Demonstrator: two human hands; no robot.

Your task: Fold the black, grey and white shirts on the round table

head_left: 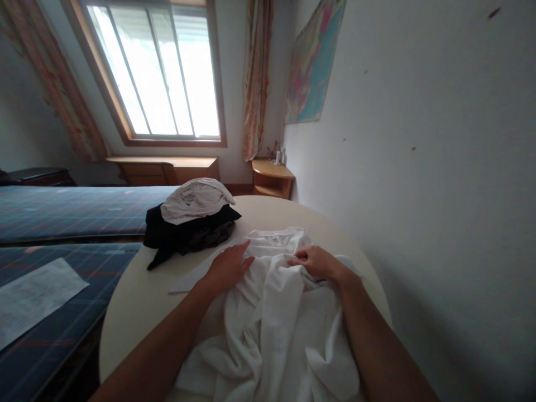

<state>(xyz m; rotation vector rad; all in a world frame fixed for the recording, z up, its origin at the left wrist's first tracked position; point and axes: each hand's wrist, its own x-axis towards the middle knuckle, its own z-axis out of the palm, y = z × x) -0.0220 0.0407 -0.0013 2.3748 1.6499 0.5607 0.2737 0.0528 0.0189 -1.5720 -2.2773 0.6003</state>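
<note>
A white shirt (pixel 280 312) lies rumpled on a round cream table (pixel 121 312), its neckline at the far end and loose folds toward me. My left hand (pixel 230 267) rests on the shirt's left side just below the neckline, thumb and fingers apart. On the right side, my right hand (pixel 316 262) has its fingers curled and pinches the shirt's fabric. From under the left side a flat white piece (pixel 188 282) with a straight edge sticks out; I cannot tell whether it is part of the shirt.
A pile of dark clothes (pixel 167 231) with a crumpled white garment (pixel 199 198) on top sits at the table's far left. Blue plaid mattresses (pixel 84 209) stand to the left, with a printed sheet (pixel 42 296) on one. The wall (pixel 439 223) runs close along the right.
</note>
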